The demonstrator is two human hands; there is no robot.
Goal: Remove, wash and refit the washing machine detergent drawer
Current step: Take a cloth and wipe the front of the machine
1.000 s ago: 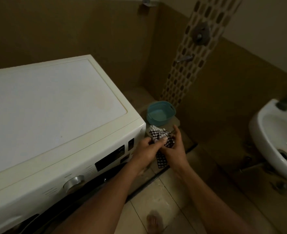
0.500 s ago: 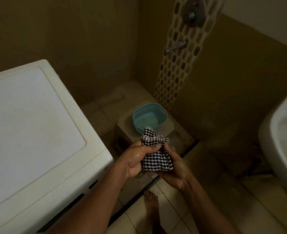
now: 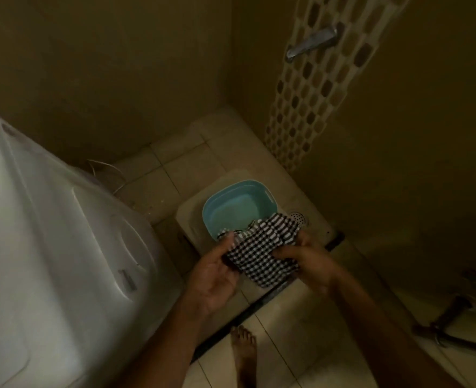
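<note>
A black-and-white checked cloth (image 3: pixel 262 247) is stretched between both my hands, just in front of a teal basin (image 3: pixel 238 204). My left hand (image 3: pixel 217 271) grips the cloth's left edge with the thumb on top. The cloth's right side is held by my right hand (image 3: pixel 305 254). The basin holds water and stands on a pale low stool (image 3: pixel 188 217) on the shower floor. The white washing machine (image 3: pixel 49 261) fills the left side; only its side panel shows. The detergent drawer is not in sight.
A wall tap (image 3: pixel 309 44) sticks out of the mosaic tile strip above the basin. A round floor drain (image 3: pixel 298 218) lies right of the basin. My bare foot (image 3: pixel 244 352) stands on the tiles below. Pipework (image 3: pixel 449 317) runs low at the right.
The view has swung right and down, so the machine's top and the sink have left the frame. My hands have spread the bunched cloth wider and brought it close to the basin.
</note>
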